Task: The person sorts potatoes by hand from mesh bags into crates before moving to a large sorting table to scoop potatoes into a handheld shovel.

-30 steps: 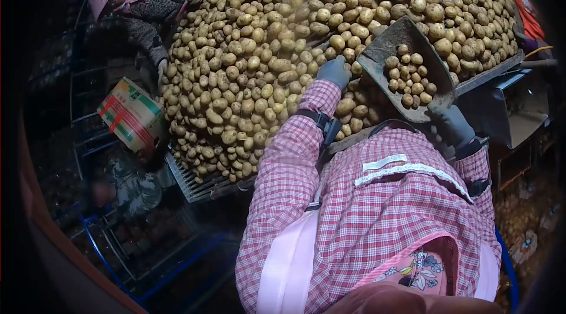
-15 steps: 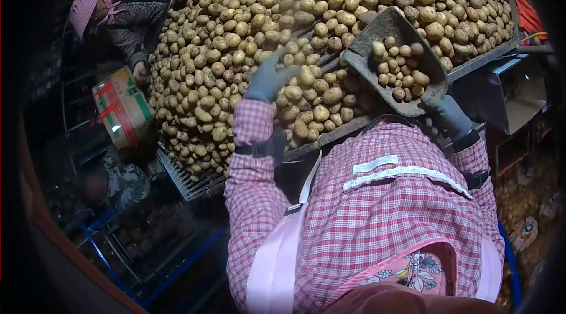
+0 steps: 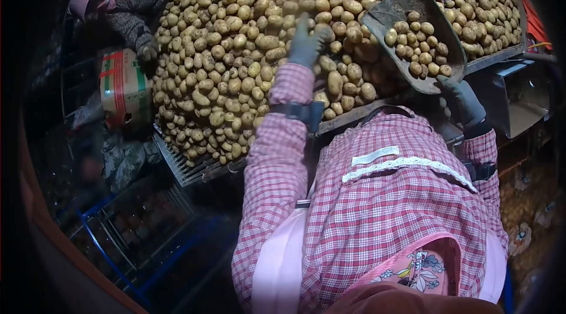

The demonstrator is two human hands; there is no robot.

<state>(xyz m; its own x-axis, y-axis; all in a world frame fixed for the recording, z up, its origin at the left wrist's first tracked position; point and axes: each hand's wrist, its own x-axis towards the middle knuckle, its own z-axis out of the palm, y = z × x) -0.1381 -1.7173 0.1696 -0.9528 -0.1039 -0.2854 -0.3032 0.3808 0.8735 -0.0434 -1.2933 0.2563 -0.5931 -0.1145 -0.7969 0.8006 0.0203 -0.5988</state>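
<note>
A wide heap of potatoes [image 3: 218, 66] lies in front of me. My left hand [image 3: 305, 46], in a grey glove, reaches over the middle of the heap, fingers apart and slightly blurred; I see no potato held in it. To its right, a worn dark scoop [image 3: 386, 16] rests tilted against the heap and the edge of the sorting table. Several small potatoes [image 3: 421, 49] sit inside the scoop. My right hand [image 3: 463, 101], also gloved, is closed at the scoop's near end, where its grip is partly hidden.
A metal edge [image 3: 348, 116] borders the heap on my side, with a slatted rack [image 3: 177, 158] at its left corner. At the left, a co-worker's hand [image 3: 147, 52] is at the heap near a printed cardboard box [image 3: 125, 87]. An open box [image 3: 527, 102] stands at the right.
My left hand has moved right across the heap, towards the scoop. The scoop and my right hand appear slightly further right. The co-worker's cardboard box looks more upright.
</note>
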